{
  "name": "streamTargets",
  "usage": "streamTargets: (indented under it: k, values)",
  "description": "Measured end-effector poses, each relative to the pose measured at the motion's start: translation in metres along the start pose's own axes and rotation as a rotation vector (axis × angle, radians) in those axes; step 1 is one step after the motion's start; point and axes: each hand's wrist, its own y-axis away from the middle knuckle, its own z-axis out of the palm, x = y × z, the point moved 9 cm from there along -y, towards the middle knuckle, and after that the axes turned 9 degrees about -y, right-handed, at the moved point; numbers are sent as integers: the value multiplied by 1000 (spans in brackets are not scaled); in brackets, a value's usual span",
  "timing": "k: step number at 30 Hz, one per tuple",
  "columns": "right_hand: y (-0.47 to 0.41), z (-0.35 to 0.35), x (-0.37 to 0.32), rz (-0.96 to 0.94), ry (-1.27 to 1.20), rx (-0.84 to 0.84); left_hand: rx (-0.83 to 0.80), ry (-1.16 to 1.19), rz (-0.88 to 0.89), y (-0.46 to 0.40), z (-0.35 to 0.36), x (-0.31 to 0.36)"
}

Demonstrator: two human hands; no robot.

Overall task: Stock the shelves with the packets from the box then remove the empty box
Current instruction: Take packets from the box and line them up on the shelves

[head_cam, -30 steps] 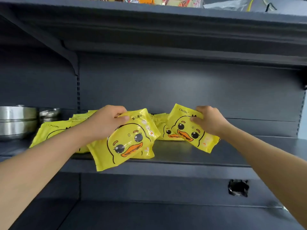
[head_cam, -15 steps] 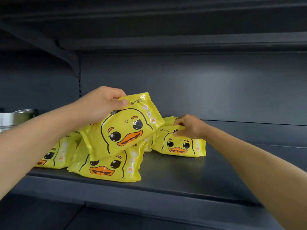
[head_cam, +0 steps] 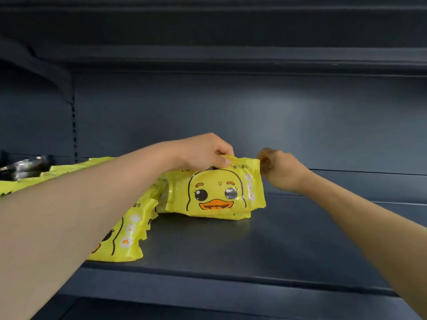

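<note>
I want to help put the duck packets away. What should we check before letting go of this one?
1. Packet standing on the shelf: ok, the duck packet sits upright on its bottom edge.
2. Left hand holding it steady: ok, it pinches the top edge.
3. Right hand helping: cannot tell, its fingers curl right beside the packet's top corner.
4. Something behind to lean on: cannot tell, hidden.
5. Room beside it: ok, bare shelf to the right.
6. Other packets tidy: not ok, they lie slumped at the left.
</note>
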Motion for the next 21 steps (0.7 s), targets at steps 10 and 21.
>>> streamTargets:
  k: [10,21]
  values:
    - [21,11,7,15,4,-30,-54,-125,-153,-17,52,-31]
    - [66,6,-57,40,-33,24,118,-139,-87,60,-14,-17]
